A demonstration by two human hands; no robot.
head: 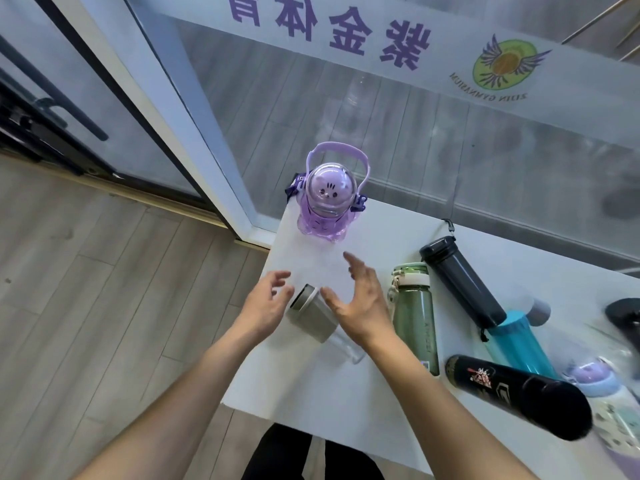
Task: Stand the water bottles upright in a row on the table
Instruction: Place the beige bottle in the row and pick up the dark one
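A purple cartoon bottle [323, 202] with a handle stands upright at the far left corner of the white table [311, 382]. A clear glass bottle with a grey sleeve and metal cap [311, 315] lies on its side near the left edge. My left hand [265, 304] and my right hand [358, 303] flank it with fingers spread, holding nothing. To the right lie a green bottle [414, 317], a dark grey bottle [462, 282], a teal bottle [517, 344] and a black printed bottle [519, 394].
More bottles lie blurred at the right edge, among them a pastel lilac one [604, 393] and a dark object [627, 318]. A glass wall with purple lettering [346, 32] runs behind the table. Wooden floor [104, 289] lies to the left.
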